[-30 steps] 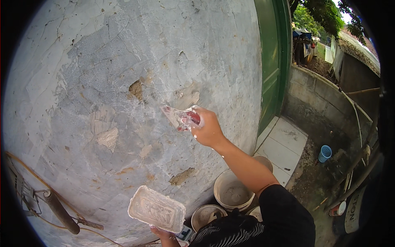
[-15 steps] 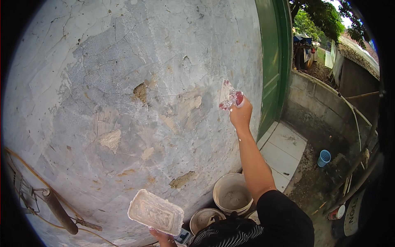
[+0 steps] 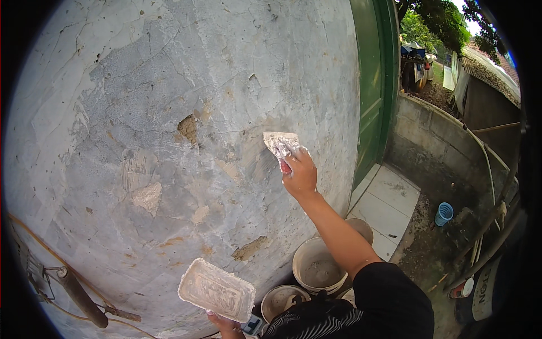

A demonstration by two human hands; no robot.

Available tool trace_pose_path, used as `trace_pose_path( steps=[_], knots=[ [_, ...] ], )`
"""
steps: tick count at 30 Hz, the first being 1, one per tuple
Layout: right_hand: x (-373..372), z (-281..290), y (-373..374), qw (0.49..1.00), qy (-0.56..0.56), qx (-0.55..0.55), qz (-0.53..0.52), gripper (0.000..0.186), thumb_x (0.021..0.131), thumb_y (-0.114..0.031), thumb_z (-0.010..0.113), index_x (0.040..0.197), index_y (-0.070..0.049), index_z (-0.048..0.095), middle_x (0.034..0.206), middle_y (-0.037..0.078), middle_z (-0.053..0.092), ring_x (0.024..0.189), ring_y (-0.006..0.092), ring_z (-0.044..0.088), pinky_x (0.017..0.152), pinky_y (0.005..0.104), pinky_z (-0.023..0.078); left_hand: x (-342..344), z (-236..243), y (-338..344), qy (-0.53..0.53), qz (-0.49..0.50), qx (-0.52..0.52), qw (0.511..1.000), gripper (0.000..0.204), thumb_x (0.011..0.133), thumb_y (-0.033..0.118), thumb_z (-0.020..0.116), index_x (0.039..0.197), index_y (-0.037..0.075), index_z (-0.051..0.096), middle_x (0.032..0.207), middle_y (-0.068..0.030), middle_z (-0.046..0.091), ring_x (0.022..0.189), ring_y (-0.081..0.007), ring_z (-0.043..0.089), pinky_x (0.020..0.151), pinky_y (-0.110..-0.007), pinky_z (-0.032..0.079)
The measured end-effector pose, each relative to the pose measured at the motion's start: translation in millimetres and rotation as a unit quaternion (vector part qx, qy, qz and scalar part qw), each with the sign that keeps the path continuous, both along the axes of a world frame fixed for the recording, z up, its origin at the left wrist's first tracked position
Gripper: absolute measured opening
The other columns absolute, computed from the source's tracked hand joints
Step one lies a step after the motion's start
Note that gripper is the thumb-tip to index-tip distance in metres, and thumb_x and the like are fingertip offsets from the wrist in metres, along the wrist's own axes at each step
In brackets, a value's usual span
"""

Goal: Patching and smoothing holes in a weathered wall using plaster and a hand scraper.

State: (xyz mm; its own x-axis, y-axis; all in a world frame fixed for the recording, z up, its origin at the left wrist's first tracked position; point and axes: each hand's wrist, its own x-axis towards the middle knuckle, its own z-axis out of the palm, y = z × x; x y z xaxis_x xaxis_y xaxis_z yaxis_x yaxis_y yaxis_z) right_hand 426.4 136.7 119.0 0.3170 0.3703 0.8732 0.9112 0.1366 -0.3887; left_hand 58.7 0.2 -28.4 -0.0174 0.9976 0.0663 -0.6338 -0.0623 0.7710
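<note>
My right hand point(image 3: 301, 174) is closed round the red handle of a putty knife point(image 3: 280, 142). Its wide blade, caked with pale filler, lies against or very close to the cracked grey wall point(image 3: 152, 96). At the bottom, my left hand point(image 3: 224, 323) grips the lower edge of a shallow rectangular tray point(image 3: 188, 278), smeared inside with the same pale paste. Most of the left fingers are hidden under the tray. Filler patches point(image 3: 147, 198) mark the wall to the left of the knife, and bare brown holes point(image 3: 187, 129) show in the plaster.
Below my right arm stand a large bucket point(image 3: 319, 263) and a smaller one point(image 3: 279, 302). A green door point(image 3: 370, 90) borders the wall on the right, above white floor tiles point(image 3: 384, 212). Farther right lies a blue plastic basket point(image 3: 444, 214). A paint roller point(image 3: 82, 296) is at lower left.
The putty knife in my right hand has moved left and slightly down across the wall, and its blade has turned upward. My left hand and the tray have barely shifted.
</note>
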Motion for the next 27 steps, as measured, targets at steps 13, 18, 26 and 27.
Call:
trace_pose_path(
  steps=[13,18,26,27],
  knots=[
    [25,-20,-42,0.996,-0.069,-0.006,0.061,0.033,0.063,-0.001,0.063,0.095,-0.007,0.065,0.095,0.009,0.061,0.097,0.0314,0.058,0.078,0.0409,0.048,19,7,10,0.007,-0.034,0.039,0.999,0.085,0.078,0.064,0.049,0.14,0.009,0.03,0.133,-0.0124,0.044,0.116,-0.0325,0.049,0.095,-0.047,0.044],
    [22,53,-22,0.997,-0.018,0.076,0.015,0.031,0.063,-0.001,0.064,0.093,-0.006,0.066,0.095,0.009,0.061,0.093,0.0313,0.057,0.074,0.0399,0.048,16,12,1,0.018,-0.009,0.008,1.0,0.085,0.079,0.064,0.049,0.139,0.006,0.03,0.13,-0.0139,0.045,0.113,-0.0321,0.051,0.091,-0.047,0.047],
    [-26,-64,-20,0.993,-0.112,-0.015,0.037,0.037,0.067,-0.007,0.065,0.104,-0.009,0.065,0.104,0.01,0.059,0.104,0.0277,0.055,0.085,0.0437,0.044,20,22,-4,0.009,0.037,-0.018,0.999,0.086,0.08,0.067,0.048,0.138,0.005,0.031,0.129,-0.013,0.047,0.11,-0.0316,0.053,0.088,-0.047,0.049],
    [-26,-76,-31,0.987,-0.143,-0.048,0.061,0.037,0.067,-0.008,0.065,0.104,-0.009,0.065,0.104,0.01,0.059,0.104,0.0275,0.055,0.085,0.0436,0.044,14,16,-1,0.006,0.011,0.0,1.0,0.085,0.08,0.066,0.047,0.138,0.006,0.031,0.129,-0.0129,0.047,0.111,-0.0315,0.052,0.09,-0.047,0.048]
  ],
)
